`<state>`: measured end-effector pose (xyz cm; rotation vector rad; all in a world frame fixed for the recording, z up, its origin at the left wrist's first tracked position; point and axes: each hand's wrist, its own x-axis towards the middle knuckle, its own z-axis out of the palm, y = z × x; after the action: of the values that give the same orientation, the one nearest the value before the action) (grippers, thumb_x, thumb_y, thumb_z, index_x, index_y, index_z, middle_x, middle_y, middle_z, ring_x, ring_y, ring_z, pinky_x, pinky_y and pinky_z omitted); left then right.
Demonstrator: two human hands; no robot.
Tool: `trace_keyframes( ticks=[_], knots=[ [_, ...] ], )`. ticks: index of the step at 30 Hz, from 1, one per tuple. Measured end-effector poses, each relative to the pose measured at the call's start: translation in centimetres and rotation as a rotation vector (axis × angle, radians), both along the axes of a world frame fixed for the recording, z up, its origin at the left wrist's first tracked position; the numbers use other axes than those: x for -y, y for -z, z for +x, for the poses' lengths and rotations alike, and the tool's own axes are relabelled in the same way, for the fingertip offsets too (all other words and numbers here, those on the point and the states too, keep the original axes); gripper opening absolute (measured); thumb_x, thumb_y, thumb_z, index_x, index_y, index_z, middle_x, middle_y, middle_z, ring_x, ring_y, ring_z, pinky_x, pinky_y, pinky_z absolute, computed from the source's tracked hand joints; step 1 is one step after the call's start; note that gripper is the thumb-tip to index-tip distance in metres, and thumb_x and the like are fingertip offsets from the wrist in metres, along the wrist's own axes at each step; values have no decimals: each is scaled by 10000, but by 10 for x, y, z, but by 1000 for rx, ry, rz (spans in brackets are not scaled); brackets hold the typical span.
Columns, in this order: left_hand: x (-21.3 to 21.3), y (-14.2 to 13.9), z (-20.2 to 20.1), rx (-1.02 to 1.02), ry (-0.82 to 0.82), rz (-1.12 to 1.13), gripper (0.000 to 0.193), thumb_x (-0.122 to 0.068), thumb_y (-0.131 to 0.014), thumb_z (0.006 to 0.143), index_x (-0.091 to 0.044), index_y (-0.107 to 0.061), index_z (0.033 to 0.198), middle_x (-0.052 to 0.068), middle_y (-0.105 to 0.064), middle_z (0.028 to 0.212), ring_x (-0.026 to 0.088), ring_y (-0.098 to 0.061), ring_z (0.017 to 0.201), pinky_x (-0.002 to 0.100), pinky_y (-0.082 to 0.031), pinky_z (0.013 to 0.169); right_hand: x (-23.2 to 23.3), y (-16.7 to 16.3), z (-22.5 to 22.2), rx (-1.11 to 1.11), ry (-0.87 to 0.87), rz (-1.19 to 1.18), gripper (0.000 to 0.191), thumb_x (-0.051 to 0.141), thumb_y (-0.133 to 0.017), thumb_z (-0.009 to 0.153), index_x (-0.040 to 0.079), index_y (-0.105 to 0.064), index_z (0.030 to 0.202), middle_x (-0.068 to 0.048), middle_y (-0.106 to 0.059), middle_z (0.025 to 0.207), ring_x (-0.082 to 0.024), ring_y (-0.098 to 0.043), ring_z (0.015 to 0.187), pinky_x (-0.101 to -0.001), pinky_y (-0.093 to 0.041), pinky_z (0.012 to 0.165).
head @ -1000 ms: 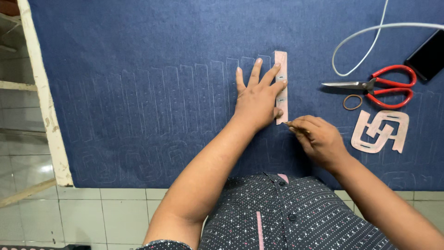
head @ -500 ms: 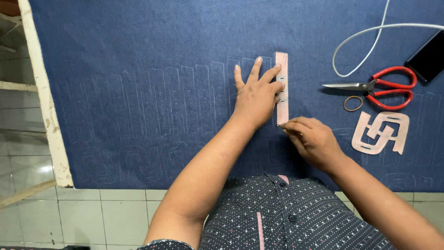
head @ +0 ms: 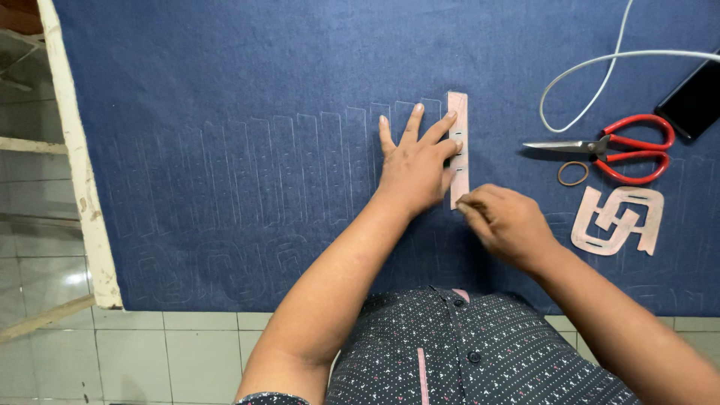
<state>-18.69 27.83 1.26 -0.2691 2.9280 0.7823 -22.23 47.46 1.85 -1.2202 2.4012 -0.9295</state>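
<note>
A dark blue denim cloth (head: 247, 90) covers the table, marked with rows of faint chalk outlines. My left hand (head: 414, 163) lies flat with fingers spread, pressing a narrow pink strip template (head: 458, 120) onto the cloth. My right hand (head: 504, 223) is at the strip's lower end, fingers pinched on a small marking tool whose tip touches the cloth beside the strip; the tool itself is mostly hidden.
Red-handled scissors (head: 615, 148) lie to the right, a rubber band (head: 573, 173) beside them. A pink cut-out pattern piece (head: 619, 220) sits below. A white cable (head: 600, 64) and a dark phone (head: 694, 97) are at the far right. The table's white edge (head: 79, 172) runs along the left.
My right hand has shifted slightly left and down along the strip's lower end. My left hand and the strip have stayed in place.
</note>
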Motion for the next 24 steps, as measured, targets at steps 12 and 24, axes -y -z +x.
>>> trace_keyframes(
  ticks=[12,24],
  knots=[
    [1,7,6,-33,-10,32,470,-337,-860,723,-195,-665,1127,-47,-385,1593,322,-217,1544,792,-103,1166,6,14,-15,-147,165,-96,131,145,-696,1025,27,-739,1063,-133,-750,1011,-292,-725,890,-363,-566,801],
    [1,4,4,-13,-15,46,471,-338,-869,710,-193,-664,1108,-56,-372,1592,315,-209,1544,802,-83,1158,19,19,-25,-131,237,-143,129,140,-688,1032,32,-741,1080,-138,-742,1010,-303,-726,894,-373,-567,789]
  ],
)
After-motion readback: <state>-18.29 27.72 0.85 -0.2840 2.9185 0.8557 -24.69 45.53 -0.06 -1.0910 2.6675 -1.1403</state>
